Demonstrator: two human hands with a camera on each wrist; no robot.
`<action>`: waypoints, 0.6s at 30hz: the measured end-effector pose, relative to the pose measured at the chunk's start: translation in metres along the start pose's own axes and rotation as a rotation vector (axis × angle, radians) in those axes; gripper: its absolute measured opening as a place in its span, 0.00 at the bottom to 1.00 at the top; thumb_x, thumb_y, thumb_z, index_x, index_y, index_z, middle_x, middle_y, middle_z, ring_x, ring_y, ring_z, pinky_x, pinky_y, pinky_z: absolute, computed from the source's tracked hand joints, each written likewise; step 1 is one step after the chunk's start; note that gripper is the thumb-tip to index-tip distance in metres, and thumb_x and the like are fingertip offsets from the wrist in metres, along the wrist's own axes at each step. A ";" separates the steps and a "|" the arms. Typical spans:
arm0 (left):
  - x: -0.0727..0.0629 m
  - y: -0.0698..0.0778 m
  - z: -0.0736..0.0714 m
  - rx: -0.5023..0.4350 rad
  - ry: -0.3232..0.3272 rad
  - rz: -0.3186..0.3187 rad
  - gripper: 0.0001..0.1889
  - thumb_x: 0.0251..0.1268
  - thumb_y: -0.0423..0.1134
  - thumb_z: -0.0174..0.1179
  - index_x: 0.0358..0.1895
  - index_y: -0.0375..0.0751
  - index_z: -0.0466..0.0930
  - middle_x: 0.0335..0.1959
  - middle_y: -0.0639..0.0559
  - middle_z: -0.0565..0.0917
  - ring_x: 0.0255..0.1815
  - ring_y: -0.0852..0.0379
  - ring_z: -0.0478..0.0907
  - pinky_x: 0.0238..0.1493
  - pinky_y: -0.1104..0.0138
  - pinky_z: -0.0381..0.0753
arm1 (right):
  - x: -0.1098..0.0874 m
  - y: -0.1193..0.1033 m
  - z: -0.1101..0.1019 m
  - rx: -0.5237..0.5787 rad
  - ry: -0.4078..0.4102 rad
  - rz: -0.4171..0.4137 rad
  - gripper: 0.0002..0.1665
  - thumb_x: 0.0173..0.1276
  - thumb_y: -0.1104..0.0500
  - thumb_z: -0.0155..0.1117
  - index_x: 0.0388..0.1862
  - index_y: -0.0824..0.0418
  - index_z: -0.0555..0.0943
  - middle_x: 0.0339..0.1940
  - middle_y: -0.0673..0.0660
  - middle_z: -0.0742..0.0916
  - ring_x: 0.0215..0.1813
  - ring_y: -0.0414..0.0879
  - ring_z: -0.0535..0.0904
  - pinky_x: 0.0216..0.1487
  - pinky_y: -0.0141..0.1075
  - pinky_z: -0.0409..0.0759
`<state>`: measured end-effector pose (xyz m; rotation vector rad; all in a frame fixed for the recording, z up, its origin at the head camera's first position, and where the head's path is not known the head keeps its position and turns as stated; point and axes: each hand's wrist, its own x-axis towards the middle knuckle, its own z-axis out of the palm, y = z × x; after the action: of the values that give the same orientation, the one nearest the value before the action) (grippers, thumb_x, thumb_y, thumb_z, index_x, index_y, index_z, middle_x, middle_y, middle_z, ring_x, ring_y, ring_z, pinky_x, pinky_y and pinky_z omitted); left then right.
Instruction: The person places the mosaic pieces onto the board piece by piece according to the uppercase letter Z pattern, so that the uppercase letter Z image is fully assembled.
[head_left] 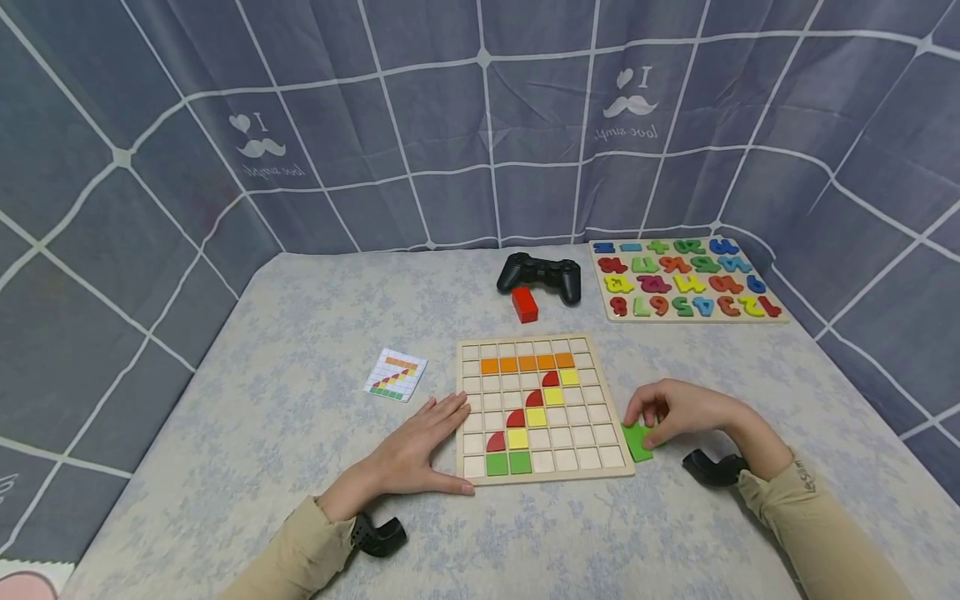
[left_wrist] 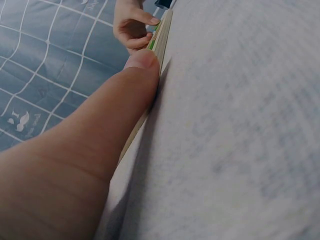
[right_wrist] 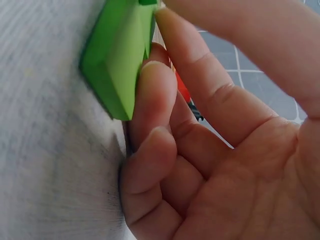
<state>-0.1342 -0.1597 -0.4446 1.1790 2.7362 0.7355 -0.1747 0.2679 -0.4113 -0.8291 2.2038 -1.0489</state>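
Note:
A wooden grid board lies on the table, holding a row of orange squares, several red quarter-round pieces, several yellow squares and two green squares in the bottom row. My left hand rests on the board's left edge with fingers straight. In the left wrist view its thumb lies along the board's side. Beside the lower right corner, my right hand pinches a green tile between thumb and index finger, its other fingers curled. More green shows under the fingertips; how many tiles cannot be told.
A small card with a coloured grid pattern lies left of the board. Behind the board are a red block and a black game controller. A number puzzle board lies at the back right. A grey-blue checked curtain surrounds the table.

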 end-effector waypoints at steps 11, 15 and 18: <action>0.000 -0.001 0.000 0.002 -0.005 0.001 0.56 0.46 0.71 0.61 0.72 0.35 0.54 0.75 0.45 0.51 0.75 0.50 0.46 0.74 0.57 0.44 | -0.003 -0.005 -0.001 -0.013 -0.009 -0.035 0.07 0.56 0.61 0.71 0.34 0.61 0.84 0.34 0.55 0.80 0.30 0.42 0.71 0.30 0.31 0.75; 0.000 0.000 -0.001 0.002 -0.014 -0.012 0.57 0.46 0.72 0.61 0.73 0.36 0.53 0.75 0.46 0.50 0.75 0.52 0.45 0.74 0.59 0.42 | -0.003 -0.006 0.000 -0.022 -0.024 -0.051 0.07 0.57 0.60 0.71 0.34 0.60 0.84 0.37 0.55 0.80 0.31 0.45 0.70 0.31 0.31 0.74; 0.000 0.000 -0.001 0.003 -0.023 -0.023 0.57 0.45 0.72 0.60 0.73 0.37 0.52 0.75 0.47 0.50 0.75 0.54 0.44 0.74 0.60 0.41 | -0.003 -0.005 0.001 -0.028 -0.029 -0.052 0.08 0.56 0.60 0.71 0.35 0.60 0.84 0.37 0.55 0.79 0.32 0.47 0.70 0.31 0.31 0.73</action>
<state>-0.1346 -0.1599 -0.4439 1.1470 2.7284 0.7118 -0.1706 0.2673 -0.4066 -0.9127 2.1882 -1.0267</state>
